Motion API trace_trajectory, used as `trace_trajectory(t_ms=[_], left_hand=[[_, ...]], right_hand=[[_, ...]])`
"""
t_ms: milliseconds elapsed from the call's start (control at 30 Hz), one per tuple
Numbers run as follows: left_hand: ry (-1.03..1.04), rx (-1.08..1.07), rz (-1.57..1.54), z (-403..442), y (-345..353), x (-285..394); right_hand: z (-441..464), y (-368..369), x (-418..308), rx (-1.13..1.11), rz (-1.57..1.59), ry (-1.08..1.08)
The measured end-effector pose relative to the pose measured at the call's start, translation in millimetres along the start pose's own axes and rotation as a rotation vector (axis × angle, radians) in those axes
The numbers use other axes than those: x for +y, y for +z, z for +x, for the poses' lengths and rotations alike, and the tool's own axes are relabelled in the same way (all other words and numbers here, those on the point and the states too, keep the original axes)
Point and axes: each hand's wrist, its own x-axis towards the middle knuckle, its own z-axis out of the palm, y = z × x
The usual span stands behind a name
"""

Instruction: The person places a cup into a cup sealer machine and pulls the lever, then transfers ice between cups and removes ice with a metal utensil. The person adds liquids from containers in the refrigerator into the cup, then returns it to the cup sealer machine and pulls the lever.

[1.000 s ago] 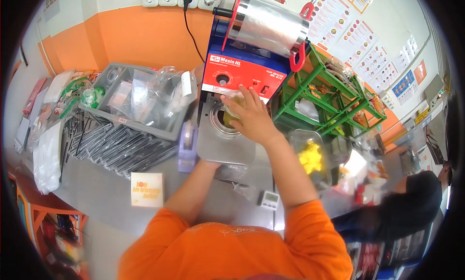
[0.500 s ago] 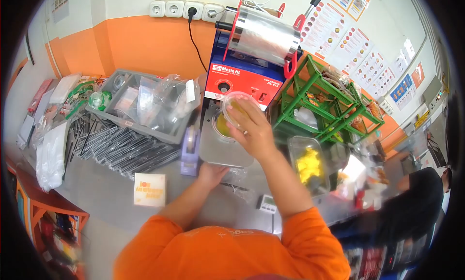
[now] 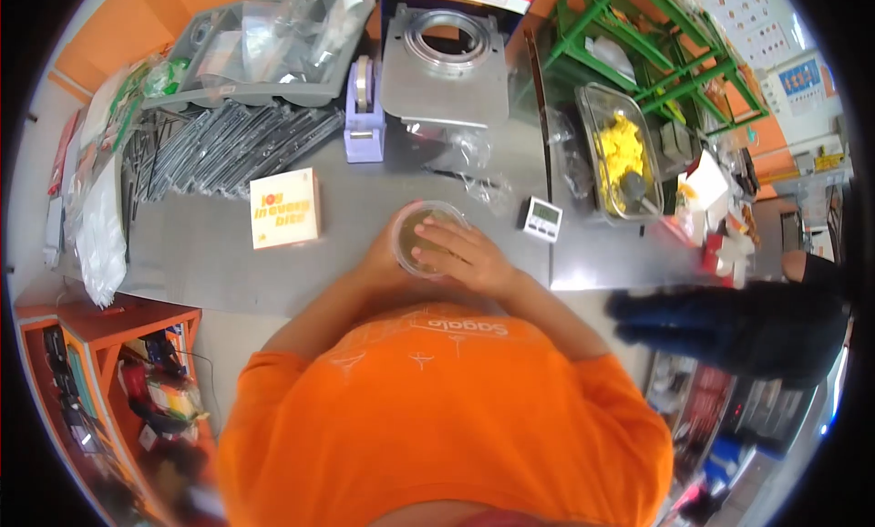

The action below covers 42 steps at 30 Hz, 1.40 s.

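Close in front of my orange shirt, a round clear plastic cup (image 3: pixel 408 224) with yellowish-green contents sits between my hands. My left hand (image 3: pixel 379 261) is wrapped round the cup's left side, its fingers mostly hidden behind it. Over the cup's top, my right hand (image 3: pixel 476 261) lies with its fingers pressed on the cover. Farther forward, the cup sealer's metal tray (image 3: pixel 444 94) is pulled out, and its round cup holder (image 3: pixel 410 44) has no cup in it.
A tape dispenser (image 3: pixel 365 130), small box (image 3: pixel 285 208) and digital timer (image 3: pixel 542 219) stand on the steel table (image 3: pixel 219 272). Wrapped straws (image 3: pixel 237 144) and a grey bin (image 3: pixel 301 91) are left. A glass container (image 3: pixel 624 162), green rack (image 3: pixel 674 94) and person (image 3: pixel 756 335) are right.
The cup has left the sealer's holder and come back toward my body. My left hand has moved from the tray's front edge to the cup. The view has tilted down.
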Motion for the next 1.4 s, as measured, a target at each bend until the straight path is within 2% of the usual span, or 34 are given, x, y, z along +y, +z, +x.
trace_trajectory(t_ms=[33, 100, 133, 167, 300, 367, 467, 600, 767, 900, 1000, 1067, 1200, 1300, 1400], left_hand=[[-0.008, -0.022, -0.007, -4.1, 6.3, -4.1], [-0.020, 0.118, -0.175, -11.5, 19.3, -10.1], [-0.022, 0.101, -0.179, -13.7, 22.1, -16.7], [0.001, 0.135, -0.085, -15.2, 23.4, -23.7], [0.091, 0.194, 0.084, -17.4, 24.7, -33.3], [0.078, 0.178, 0.066, -18.3, 24.8, -36.1], [0.072, 0.158, 0.013, -15.9, 23.7, -35.0], [-0.001, 0.096, 0.034, -17.2, 20.1, -41.0], [0.076, 0.150, 0.038, -15.2, 22.3, -33.8], [0.051, 0.121, 0.013, -13.6, 20.3, -35.4], [0.028, 0.046, 0.041, -14.7, 14.6, -41.4], [0.036, 0.070, 0.037, -16.0, 14.7, -40.9], [0.031, 0.080, 0.023, -16.0, 15.6, -34.3], [0.060, 0.062, 0.095, -14.7, 13.8, -32.9], [0.061, 0.066, 0.039, -14.4, 14.9, -35.7]], right_hand=[[-5.2, -1.0, -3.2, -0.003, -0.008, 0.075], [-19.7, -1.9, -12.3, -0.003, -0.022, 0.172], [-27.1, -2.4, -14.8, 0.078, -0.083, 0.264], [-33.5, -2.8, -17.0, 0.159, -0.145, 0.352], [-51.0, -0.3, -29.1, 0.157, -0.194, 0.417], [-51.6, 1.5, -31.7, 0.136, -0.310, 0.296], [-53.7, 2.5, -33.8, 0.117, -0.330, 0.237], [-64.6, 16.8, -29.9, 0.177, -0.325, 0.212], [-66.4, 24.4, -28.9, 0.241, -0.302, 0.194], [-71.1, 21.2, -30.2, 0.189, -0.326, 0.189], [-70.3, 18.3, -39.0, 0.107, -0.264, 0.225], [-70.5, 20.9, -41.2, 0.059, -0.203, 0.287], [-69.7, 16.5, -38.4, 0.052, -0.221, 0.251], [-66.2, 16.0, -43.1, 0.070, -0.141, 0.281], [-56.9, 11.6, -53.7, 0.111, -0.049, 0.366]])
